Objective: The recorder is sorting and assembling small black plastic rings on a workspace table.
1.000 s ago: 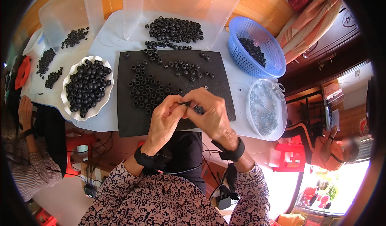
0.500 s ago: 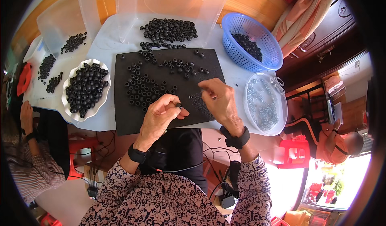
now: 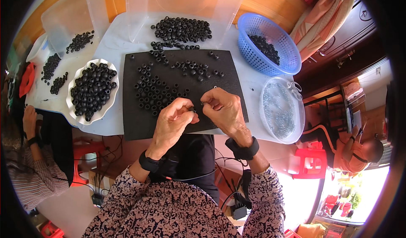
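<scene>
Head view. Left hand [image 3: 172,121]: thumb and index finger brought together in a pinch, other fingers curled beneath. Black bead [image 3: 193,109] sits in this grip, right at the fingertips, on the side facing the other hand; partly covered by the fingers, so its hole direction cannot be read.

Right hand [image 3: 228,111]: fingers curled inward, thumb and index drawn close to each other, tips pointing toward the left hand. Whether the tips meet, or have hold of anything small, cannot be told. Right fingertips are near the bead but apart from it; a narrow gap separates the two hands.

Both hands are above the near half of a dark mat [image 3: 139,130] on a pale blue table [image 3: 111,52]. Loose beads [image 3: 158,95] lie on the mat beyond the left hand, scattered singly and in clusters. Larger bead heap [image 3: 182,29] lies past the mat's far edge.

To the left: white scalloped dish [image 3: 105,111], filled with black beads. To the right: blue basket [image 3: 249,56] with black beads at its bottom; nearer, a clear oval tray [image 3: 299,119] holding small transparent pieces [image 3: 279,109].
</scene>
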The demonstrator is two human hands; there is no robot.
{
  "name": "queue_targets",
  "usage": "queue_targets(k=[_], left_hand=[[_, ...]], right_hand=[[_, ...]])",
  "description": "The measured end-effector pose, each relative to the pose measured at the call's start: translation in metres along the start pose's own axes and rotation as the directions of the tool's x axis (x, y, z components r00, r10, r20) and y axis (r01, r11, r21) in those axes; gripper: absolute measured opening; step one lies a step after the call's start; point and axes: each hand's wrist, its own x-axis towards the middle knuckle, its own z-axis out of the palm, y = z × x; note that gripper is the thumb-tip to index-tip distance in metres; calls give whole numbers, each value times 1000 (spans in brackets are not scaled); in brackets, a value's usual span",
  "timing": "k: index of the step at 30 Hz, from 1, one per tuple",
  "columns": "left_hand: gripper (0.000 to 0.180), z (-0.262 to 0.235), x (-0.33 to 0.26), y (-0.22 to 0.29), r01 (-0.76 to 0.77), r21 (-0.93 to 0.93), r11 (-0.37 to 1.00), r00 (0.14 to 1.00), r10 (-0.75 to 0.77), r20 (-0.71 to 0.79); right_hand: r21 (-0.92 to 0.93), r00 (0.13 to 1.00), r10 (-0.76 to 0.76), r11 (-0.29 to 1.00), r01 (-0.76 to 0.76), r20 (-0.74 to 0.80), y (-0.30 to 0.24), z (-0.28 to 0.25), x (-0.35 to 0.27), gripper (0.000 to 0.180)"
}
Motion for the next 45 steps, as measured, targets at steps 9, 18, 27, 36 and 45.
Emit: queue_targets(k=[9,18,27,36,45], left_hand=[[12,2,0,-1,-2,-50,999,1000,2,0],[13,4,-1,7,35,-9,999,999,-35,-39],[12,4,-3,10,62,-7,998,998,-62,-21],[15,0,-2,6,80,-1,997,996,-80,33],[15,0,-1,8,62,34,997,997,-64,49]], right_hand=[[-185,932,-356,913,363,67,-24,2,-5,15],[195,999,-10,981,20,-52,-24,11,-8,19],[-214,976,-218,954,210,-14,-4,-5,57,20],[-341,956,-260,894,291,133,5,10,61,22],[-170,998,-23,985,13,-55,6,-11,46,14]])
